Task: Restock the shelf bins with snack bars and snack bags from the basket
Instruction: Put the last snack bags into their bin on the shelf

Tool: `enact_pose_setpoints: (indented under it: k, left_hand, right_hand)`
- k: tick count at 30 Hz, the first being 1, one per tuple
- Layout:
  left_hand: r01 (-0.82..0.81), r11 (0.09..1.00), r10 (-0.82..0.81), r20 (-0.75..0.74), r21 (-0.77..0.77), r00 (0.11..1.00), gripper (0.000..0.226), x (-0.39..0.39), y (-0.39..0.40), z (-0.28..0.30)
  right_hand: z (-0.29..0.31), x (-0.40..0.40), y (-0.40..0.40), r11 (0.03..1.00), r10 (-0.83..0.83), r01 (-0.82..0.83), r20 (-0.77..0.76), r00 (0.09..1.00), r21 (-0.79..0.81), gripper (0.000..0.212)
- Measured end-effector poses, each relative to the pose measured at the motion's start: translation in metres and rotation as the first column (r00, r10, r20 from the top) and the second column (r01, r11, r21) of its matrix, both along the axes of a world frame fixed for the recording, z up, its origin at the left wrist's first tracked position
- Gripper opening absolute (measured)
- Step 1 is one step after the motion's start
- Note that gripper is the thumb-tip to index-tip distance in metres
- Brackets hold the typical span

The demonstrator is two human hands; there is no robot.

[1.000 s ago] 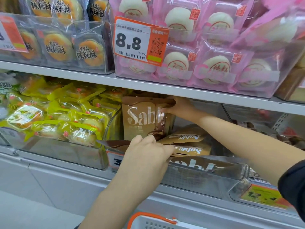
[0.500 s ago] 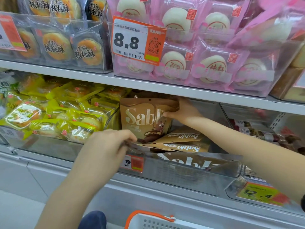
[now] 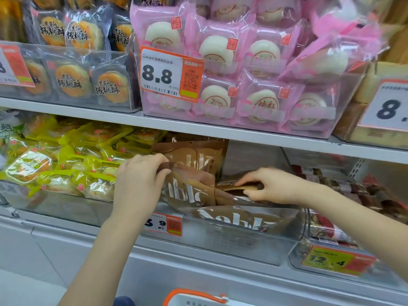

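Brown snack bags [image 3: 187, 191] fill the clear bin [image 3: 242, 241] in the middle of the lower shelf [image 3: 276, 140], between the bin of yellow packets [image 3: 66, 164] on the left and a bin of dark bars [image 3: 344, 186] on the right. Half a second ago the left hand [image 3: 138, 184] was low at the bin's front wall; now it is higher, its fingers and thumb pinching the top edge of a tilted brown bag near the bin's left side. Behind it another brown bag [image 3: 198, 155] stands upright against the back. The right hand [image 3: 268, 186], which earlier held the top corner of that upright bag, has come down and now pinches the edge of a flat-lying bag [image 3: 234, 187] in the right half of the bin. Open room shows above those flat bags, up to the shelf above. A bag lies pressed against the front wall. The price tag [image 3: 167, 225] on the front is partly hidden by the left wrist. At the bottom edge, the orange-rimmed basket [image 3: 194, 298] just shows.
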State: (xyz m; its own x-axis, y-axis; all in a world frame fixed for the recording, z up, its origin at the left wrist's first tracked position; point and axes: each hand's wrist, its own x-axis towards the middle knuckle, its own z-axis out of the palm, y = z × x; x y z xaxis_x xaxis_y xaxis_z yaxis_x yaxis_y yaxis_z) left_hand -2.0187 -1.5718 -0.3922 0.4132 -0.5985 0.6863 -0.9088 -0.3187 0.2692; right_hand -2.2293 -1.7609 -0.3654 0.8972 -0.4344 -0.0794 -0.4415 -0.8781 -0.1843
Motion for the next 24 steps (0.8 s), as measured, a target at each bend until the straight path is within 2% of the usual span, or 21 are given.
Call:
enact_pose_setpoints:
  k: [3,7,10,13,16,18,20,22,24]
  left_hand:
    - [-0.039,0.999,0.041,0.094,-0.023,0.995,0.008,0.006,-0.022,0.007]
    - [-0.112,0.994,0.111,0.082,0.013,0.99,0.013,0.014,-0.051,0.011]
    - [-0.105,0.993,0.102,0.065,0.052,0.993,0.022,0.014,-0.063,0.006]
    - [-0.083,0.996,0.077,0.135,0.037,0.988,0.049,0.006,-0.058,0.0]
    - [0.056,0.998,-0.058,0.217,0.014,0.975,0.067,-0.005,-0.044,-0.004]
    - [0.212,0.972,-0.233,0.261,0.105,0.937,0.072,-0.013,-0.037,-0.006]
    - [0.331,0.918,-0.373,0.193,0.217,0.908,0.076,-0.02,-0.033,-0.007]
    - [0.389,0.896,-0.411,0.067,0.213,0.909,0.065,-0.026,-0.028,-0.006]
    - [0.39,0.909,-0.398,0.029,0.15,0.917,0.042,-0.031,-0.024,-0.002]
  right_hand:
    - [0.004,-0.003,0.0,0.979,-0.036,0.052,0.081,0.996,-0.196,0.026]
    - [0.006,-0.018,-0.012,0.971,-0.112,0.14,0.146,0.983,-0.192,0.019]
    - [0.004,-0.029,-0.021,0.966,-0.14,0.179,0.206,0.968,-0.184,0.01]
    - [-0.002,-0.032,-0.021,0.961,-0.165,0.191,0.141,0.976,-0.198,0.017]
    - [-0.005,-0.023,-0.02,0.954,-0.141,0.156,0.077,0.987,-0.255,0.022]
    - [-0.006,-0.016,-0.027,0.95,-0.159,0.18,0.103,0.982,-0.254,0.018]
    - [-0.005,-0.01,-0.037,0.942,-0.236,0.272,0.189,0.953,-0.198,0.018]
    - [-0.003,-0.006,-0.047,0.914,-0.328,0.381,0.3,0.896,-0.137,0.02]
    - [-0.003,-0.001,-0.058,0.881,-0.396,0.456,0.333,0.856,-0.126,0.028]
